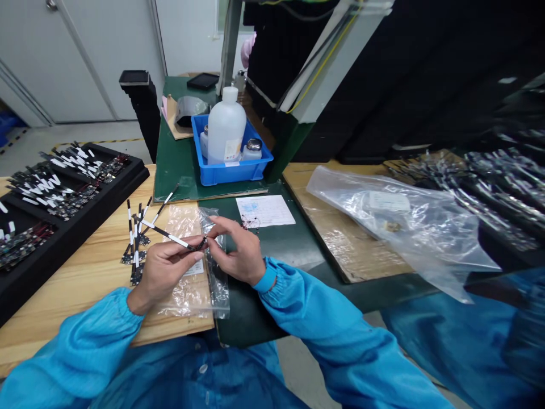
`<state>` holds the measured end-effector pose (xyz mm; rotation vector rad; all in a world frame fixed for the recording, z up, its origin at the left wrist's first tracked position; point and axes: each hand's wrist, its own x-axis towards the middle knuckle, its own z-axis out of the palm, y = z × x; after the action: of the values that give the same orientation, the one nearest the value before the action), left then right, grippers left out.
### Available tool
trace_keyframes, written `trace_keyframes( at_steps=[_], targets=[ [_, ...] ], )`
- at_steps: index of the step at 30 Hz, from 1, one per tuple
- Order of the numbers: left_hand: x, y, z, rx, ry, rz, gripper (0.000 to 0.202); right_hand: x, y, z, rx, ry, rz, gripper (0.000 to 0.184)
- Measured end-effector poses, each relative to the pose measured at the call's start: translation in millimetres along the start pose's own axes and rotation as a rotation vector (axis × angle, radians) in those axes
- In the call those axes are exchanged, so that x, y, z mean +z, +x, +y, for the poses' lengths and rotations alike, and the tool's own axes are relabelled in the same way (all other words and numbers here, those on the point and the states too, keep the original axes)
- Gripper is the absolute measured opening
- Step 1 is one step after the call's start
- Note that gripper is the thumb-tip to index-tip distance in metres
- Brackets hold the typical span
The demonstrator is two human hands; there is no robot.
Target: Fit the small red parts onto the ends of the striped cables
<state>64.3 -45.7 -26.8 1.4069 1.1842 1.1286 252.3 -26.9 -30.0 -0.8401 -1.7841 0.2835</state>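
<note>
Between my hands is a thin black-and-white flex strip with a small dark board at its near end. My left hand pinches it close to that end, and the strip's long tail points up and left. The fingertips of my right hand close on the dark end; any smaller part between them is too small to make out. Below my hands lies a clear plastic bag with a white label partly hidden by my left hand. Several similar strips with small circuit boards lie in a loose pile left of my hands.
Black foam trays full of strips stand at the left. Behind is a blue bin holding a large white bottle. Small wired parts lie on a paper sheet. At right are a clear bag and a person's blue sleeve.
</note>
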Motion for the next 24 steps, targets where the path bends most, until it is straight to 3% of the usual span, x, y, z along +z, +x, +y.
trace_keyframes(
  at_steps=[12, 18, 24],
  targets=[
    [3.7, -1.0, 6.2, 0.073, -0.030, 0.030, 0.024, -1.4, 0.4, -3.4, -0.017, -0.055, 0.029, 0.047],
    [4.2, -1.8, 6.5, 0.046, -0.016, 0.033, 0.021, 0.3, -2.6, -4.0, -0.021, -0.081, 0.041, 0.038],
    [4.2, -2.0, 4.3, 0.071, -0.010, 0.014, 0.021, -1.8, -1.2, -6.9, -0.019, -0.167, 0.030, 0.014]
  ],
)
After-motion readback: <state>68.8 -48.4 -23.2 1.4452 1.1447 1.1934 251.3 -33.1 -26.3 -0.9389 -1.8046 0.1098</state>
